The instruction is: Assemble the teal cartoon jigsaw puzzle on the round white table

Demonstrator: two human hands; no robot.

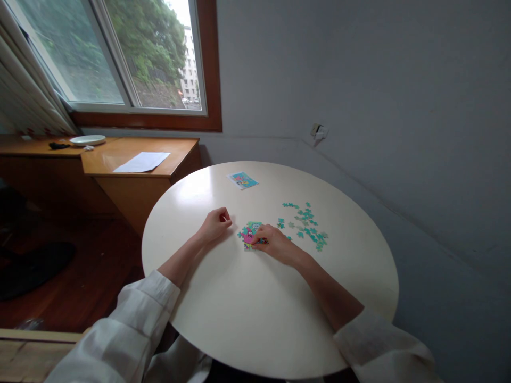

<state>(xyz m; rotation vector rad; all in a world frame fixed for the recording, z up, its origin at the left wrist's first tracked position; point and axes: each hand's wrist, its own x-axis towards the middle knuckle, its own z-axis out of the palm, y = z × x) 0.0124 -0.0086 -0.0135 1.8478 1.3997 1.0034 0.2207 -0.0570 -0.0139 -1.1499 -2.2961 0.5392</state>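
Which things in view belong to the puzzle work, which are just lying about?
Puzzle work:
- partly joined puzzle, at the right hand
- loose puzzle pieces
- picture card, probably the reference

Lying about, on the wooden desk:
- white paper
- white dish
- small dark item

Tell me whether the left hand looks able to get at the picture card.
Probably yes: the card lies on the table beyond the left hand, and nothing visible stands between them.

Right grip (pixel 277 244) on partial jigsaw (pixel 248 234)
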